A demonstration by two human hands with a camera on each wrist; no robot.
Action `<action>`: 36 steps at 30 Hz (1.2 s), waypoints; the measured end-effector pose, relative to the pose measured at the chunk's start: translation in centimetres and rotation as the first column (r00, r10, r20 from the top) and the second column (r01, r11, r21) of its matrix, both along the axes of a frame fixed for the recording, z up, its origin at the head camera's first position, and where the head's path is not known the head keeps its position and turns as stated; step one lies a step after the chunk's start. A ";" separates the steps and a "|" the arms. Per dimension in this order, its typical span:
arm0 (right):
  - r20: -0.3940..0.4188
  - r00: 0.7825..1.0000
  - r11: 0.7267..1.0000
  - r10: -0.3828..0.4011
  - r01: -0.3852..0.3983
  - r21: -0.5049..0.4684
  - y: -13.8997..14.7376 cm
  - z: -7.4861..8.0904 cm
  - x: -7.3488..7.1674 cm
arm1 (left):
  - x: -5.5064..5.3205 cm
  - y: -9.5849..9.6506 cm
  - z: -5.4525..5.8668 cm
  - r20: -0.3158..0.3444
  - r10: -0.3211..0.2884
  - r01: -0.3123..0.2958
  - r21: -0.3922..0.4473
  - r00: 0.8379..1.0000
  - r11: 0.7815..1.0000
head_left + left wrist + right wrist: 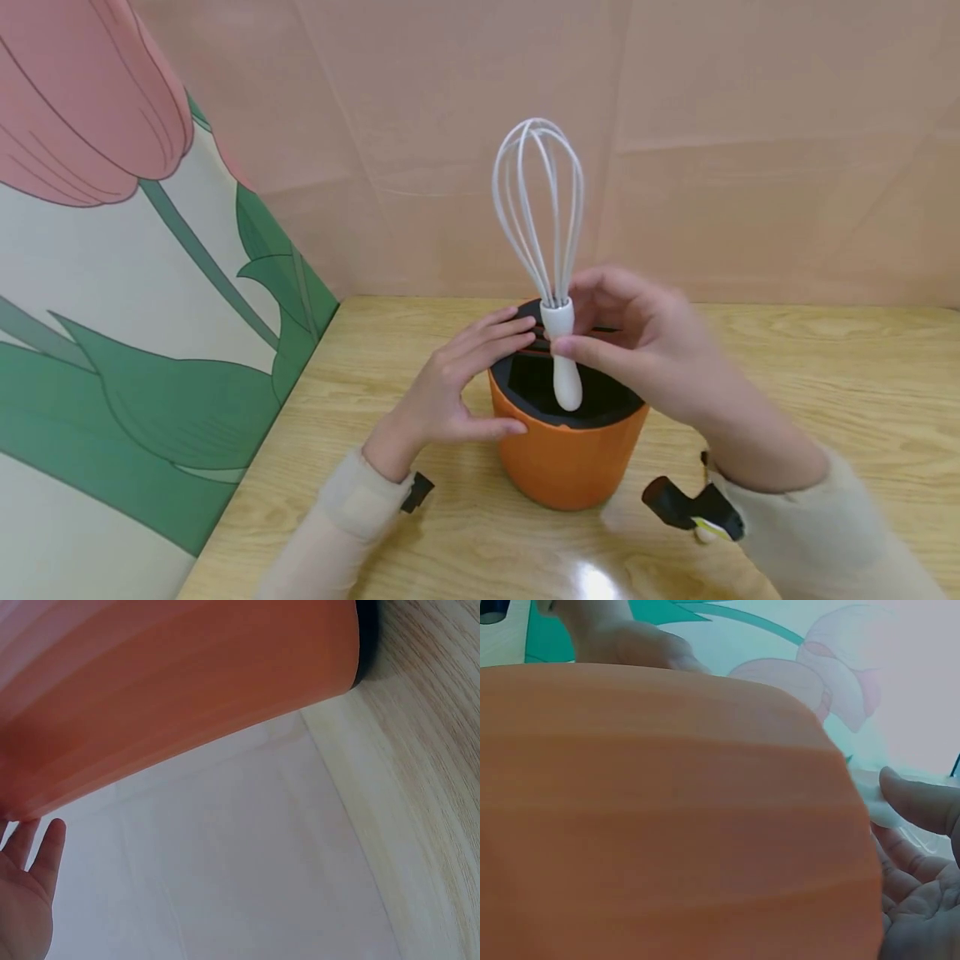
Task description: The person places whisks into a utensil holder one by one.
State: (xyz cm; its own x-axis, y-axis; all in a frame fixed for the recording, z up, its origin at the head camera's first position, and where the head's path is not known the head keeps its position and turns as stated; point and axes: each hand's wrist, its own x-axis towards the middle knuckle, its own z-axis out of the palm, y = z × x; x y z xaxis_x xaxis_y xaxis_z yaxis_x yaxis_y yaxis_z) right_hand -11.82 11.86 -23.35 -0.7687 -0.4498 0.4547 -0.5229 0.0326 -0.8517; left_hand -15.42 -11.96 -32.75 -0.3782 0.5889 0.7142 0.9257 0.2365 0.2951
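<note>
An orange pot (570, 467) with a black slotted insert (607, 398) in its top stands on the table. My left hand (453, 387) rests on its left rim, fingers straight over the top and thumb along the outer side. Over the opening, my right hand (667, 358) pinches the white handle of a whisk (567, 379) between thumb and fingers. The whisk is nearly upright, its wire loops up and handle end down. In the left wrist view the pot (195, 682) hides most of the hand; in the right wrist view the pot's wall (675, 825) fills much of the picture.
The wood-grain table (810, 400) meets a pinkish-beige covered wall (750, 167) at the back. A panel with printed tulips and leaves (172, 400) stands along the left. Black devices (693, 504) are strapped at both wrists.
</note>
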 end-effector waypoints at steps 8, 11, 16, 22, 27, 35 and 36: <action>-0.049 0.998 0.997 -0.044 0.047 0.054 -0.8 -0.8 -0.2 | -0.1 0.0 0.0 -0.004 -0.001 0.001 0.002 1.000 1.000; -0.050 0.998 0.997 -0.040 0.044 0.069 -0.9 -1.0 -0.2 | -0.2 0.0 -0.1 -0.013 -0.005 0.005 0.004 1.000 1.000; -0.032 0.999 0.994 0.002 0.001 0.110 -0.9 -1.2 -0.3 | -0.3 0.1 -0.1 -0.037 -0.001 0.001 0.004 0.999 1.000; 0.009 0.998 0.982 0.054 -0.055 0.183 -0.8 -1.3 -0.4 | -0.3 0.0 -0.3 -0.040 0.023 -0.023 0.001 0.999 1.000; 0.016 0.995 0.973 0.098 -0.099 0.209 -0.7 -1.3 -0.5 | -0.2 0.0 -0.2 -0.037 0.032 -0.032 -0.002 0.999 0.999; -0.003 0.997 0.954 0.081 -0.077 0.289 -0.7 -1.4 -0.6 | -0.2 0.0 -0.1 -0.032 0.025 -0.026 -0.003 0.999 1.000; -0.010 0.997 0.950 0.072 -0.065 0.305 -0.7 -1.4 -0.6 | -0.2 0.0 -0.1 -0.033 0.024 -0.024 -0.004 0.999 1.000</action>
